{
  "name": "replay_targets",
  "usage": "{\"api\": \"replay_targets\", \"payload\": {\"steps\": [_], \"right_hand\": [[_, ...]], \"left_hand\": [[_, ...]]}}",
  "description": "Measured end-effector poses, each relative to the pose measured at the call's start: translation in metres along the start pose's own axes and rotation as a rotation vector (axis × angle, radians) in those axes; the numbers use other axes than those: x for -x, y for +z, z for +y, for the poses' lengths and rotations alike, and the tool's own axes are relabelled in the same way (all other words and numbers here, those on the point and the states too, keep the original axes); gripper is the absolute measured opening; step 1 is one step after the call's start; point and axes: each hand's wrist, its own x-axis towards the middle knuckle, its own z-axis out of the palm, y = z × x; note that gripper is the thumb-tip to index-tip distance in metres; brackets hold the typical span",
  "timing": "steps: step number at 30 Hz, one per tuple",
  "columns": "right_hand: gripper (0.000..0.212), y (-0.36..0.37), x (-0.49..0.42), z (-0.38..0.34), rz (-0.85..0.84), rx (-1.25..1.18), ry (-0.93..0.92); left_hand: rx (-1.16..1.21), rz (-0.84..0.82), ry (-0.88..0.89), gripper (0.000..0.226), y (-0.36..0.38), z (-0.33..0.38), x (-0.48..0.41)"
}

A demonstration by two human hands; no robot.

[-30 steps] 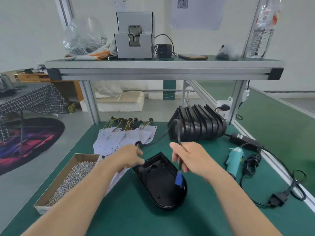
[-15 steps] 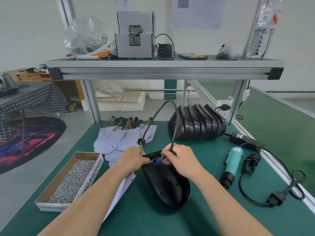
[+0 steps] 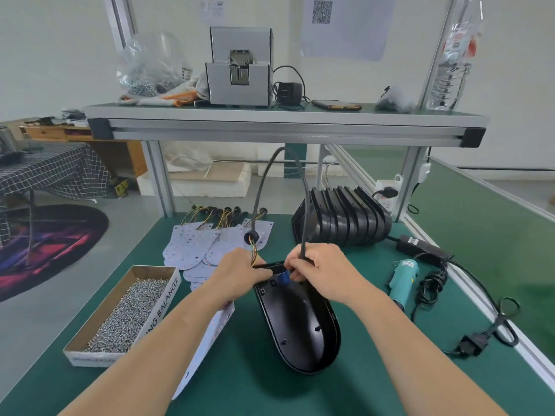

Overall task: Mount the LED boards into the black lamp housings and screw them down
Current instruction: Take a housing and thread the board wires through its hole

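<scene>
Higher than before, the black cable [image 3: 303,241] loops above the hands; right hand [image 3: 324,271] grips it at the blue plug [image 3: 283,277], left hand [image 3: 240,271] grips the LED board [image 3: 220,319], black housing [image 3: 300,325] beneath both.

Black oval lamp housing [image 3: 300,325] lies hollow-side up; white LED boards [image 3: 192,244] fanned at eleven o'clock, stacked housings [image 3: 345,220] at one.

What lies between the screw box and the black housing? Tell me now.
Head view: a white LED board, partly under the left forearm, lies between the screw box and the black housing.
</scene>
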Motion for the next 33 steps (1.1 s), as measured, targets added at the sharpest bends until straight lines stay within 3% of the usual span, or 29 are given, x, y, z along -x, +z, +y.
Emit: {"api": "replay_targets", "payload": {"steps": [4, 7, 9, 12, 17, 21, 23, 24, 26, 29, 30, 31, 33], "right_hand": [[0.02, -0.003, 0.004, -0.009, -0.049, 0.112, -0.041], [0.016, -0.002, 0.012, -0.017, 0.025, 0.242, -0.098], [0.026, -0.001, 0.017, -0.025, 0.109, 0.267, -0.124], [0.046, -0.012, 0.024, -0.042, 0.292, -0.025, -0.069], [0.022, -0.041, 0.03, -0.04, 0.695, -0.541, 0.092], [0.029, -0.05, 0.024, -0.042, 0.516, -0.964, 0.243], [0.017, -0.058, 0.019, -0.047, 0.406, -1.051, 0.292], [0.01, -0.061, 0.017, -0.048, 0.357, -1.036, 0.281], [0.017, -0.063, 0.018, -0.051, 0.249, -0.828, 0.181], [0.022, -0.056, 0.026, -0.051, 0.108, -0.153, -0.029], [0.024, -0.054, 0.027, -0.05, 0.07, -0.052, -0.066], [0.026, -0.054, 0.029, -0.047, 0.04, -0.057, -0.087], [0.029, -0.056, 0.033, -0.044, 0.072, -0.424, -0.006]], "left_hand": [[0.109, -0.013, 0.002, 0.029, 0.003, 0.007, 0.009], [0.169, 0.008, 0.008, 0.03, -0.001, 0.015, 0.012], [0.177, 0.017, 0.017, 0.037, -0.008, 0.018, 0.015], [0.199, -0.004, 0.046, 0.022, -0.018, 0.017, 0.022], [0.207, 0.005, 0.031, 0.023, -0.028, 0.014, 0.033], [0.181, -0.018, 0.099, 0.017, -0.029, 0.024, 0.044], [0.155, -0.035, 0.137, 0.013, -0.029, 0.029, 0.047], [0.14, -0.046, 0.15, 0.013, -0.029, 0.031, 0.048], [0.135, -0.066, 0.162, 0.016, -0.031, 0.036, 0.049], [0.249, -0.045, 0.125, 0.028, -0.036, 0.039, 0.044], [0.292, -0.04, 0.104, 0.025, -0.039, 0.039, 0.041], [0.32, -0.044, 0.088, 0.02, -0.041, 0.039, 0.039], [0.349, -0.066, 0.071, 0.019, -0.043, 0.037, 0.037]]}}
